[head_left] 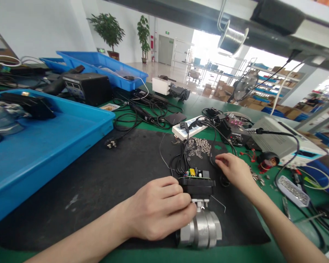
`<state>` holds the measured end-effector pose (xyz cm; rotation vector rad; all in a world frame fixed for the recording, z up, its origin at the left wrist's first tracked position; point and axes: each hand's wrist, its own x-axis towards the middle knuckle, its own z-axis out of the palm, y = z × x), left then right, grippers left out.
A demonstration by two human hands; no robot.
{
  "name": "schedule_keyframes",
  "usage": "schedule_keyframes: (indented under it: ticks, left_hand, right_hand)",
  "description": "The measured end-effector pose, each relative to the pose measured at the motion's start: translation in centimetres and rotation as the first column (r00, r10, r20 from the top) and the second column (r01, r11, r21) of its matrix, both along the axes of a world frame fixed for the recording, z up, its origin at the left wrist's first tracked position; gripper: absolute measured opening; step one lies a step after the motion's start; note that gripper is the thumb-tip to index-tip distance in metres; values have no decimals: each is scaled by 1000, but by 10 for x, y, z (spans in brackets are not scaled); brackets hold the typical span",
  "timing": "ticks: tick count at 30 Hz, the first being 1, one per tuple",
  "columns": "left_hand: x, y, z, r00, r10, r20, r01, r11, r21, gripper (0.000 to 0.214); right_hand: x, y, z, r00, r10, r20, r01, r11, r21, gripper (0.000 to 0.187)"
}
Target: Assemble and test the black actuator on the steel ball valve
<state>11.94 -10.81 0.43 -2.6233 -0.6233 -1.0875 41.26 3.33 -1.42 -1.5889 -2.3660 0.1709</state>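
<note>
My left hand is closed around the left side of a motorized ball valve, which stands on the black mat. Its steel body is at the bottom, and the black actuator housing on top is uncovered, showing a circuit board with a yellow part. To the right, my right hand hovers over the mat with thumb and fingers pinched together; anything between the tips is too small to make out. Closest to it lies a scatter of small metal washers. A thin bent wire, perhaps a hex key, lies right of the valve.
Blue trays stand at left, one holding valve parts. Behind the mat are a white power strip and tangled black cables. A soldering station, a grey bench instrument and a white dish of small parts are at right.
</note>
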Motion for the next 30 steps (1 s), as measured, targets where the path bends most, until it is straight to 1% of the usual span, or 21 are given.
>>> schedule_keyframes:
  ticks: [3, 6, 8, 11, 18, 22, 24, 26, 27, 28, 30]
  left_hand:
    - [1, 0, 1, 998, 27, -53, -30, 999, -44, 17]
    - [2, 0, 2, 997, 43, -65, -47, 997, -58, 17]
    - [1, 0, 1, 998, 32, -48, -35, 998, -59, 22]
    - [1, 0, -1, 999, 8, -49, -12, 997, -75, 28]
    - [4, 1, -9, 994, 18, -105, -29, 994, -106, 29]
    - [3, 0, -7, 999, 27, -44, -32, 993, -113, 36]
    - [2, 0, -6, 999, 43, -15, -44, 993, -112, 35]
    - [2, 0, -6, 998, 61, -25, -63, 991, -116, 25]
    - [2, 1, -6, 997, 73, -34, -76, 990, -115, 18]
    - [2, 1, -7, 996, 82, -43, -87, 990, -112, 13]
    - [2, 0, -7, 996, 81, -45, -85, 991, -102, 10]
  right_hand:
    - [-10, 20, -10, 996, -44, 76, 47, 998, -46, 17]
    - [-17, 27, -15, 993, -57, 105, 65, 995, -75, 19]
    - [-19, 30, -15, 991, -69, 116, 79, 993, -83, 19]
    - [-20, 33, -15, 987, -91, 132, 105, 989, -101, 20]
    - [-16, 32, -13, 980, -128, 153, 153, 975, -162, 22]
    - [-15, 35, -10, 988, -112, 105, 131, 970, -205, 22]
    - [-14, 35, -6, 991, -122, 63, 132, 967, -217, 21]
    - [-13, 29, 1, 988, -154, -1, 150, 966, -212, 20]
    - [-12, 22, 6, 984, -171, -47, 158, 965, -210, 19]
    - [-10, 11, 11, 978, -182, -103, 156, 964, -217, 19]
    - [-6, -20, 22, 955, -181, -234, 116, 957, -265, 22]
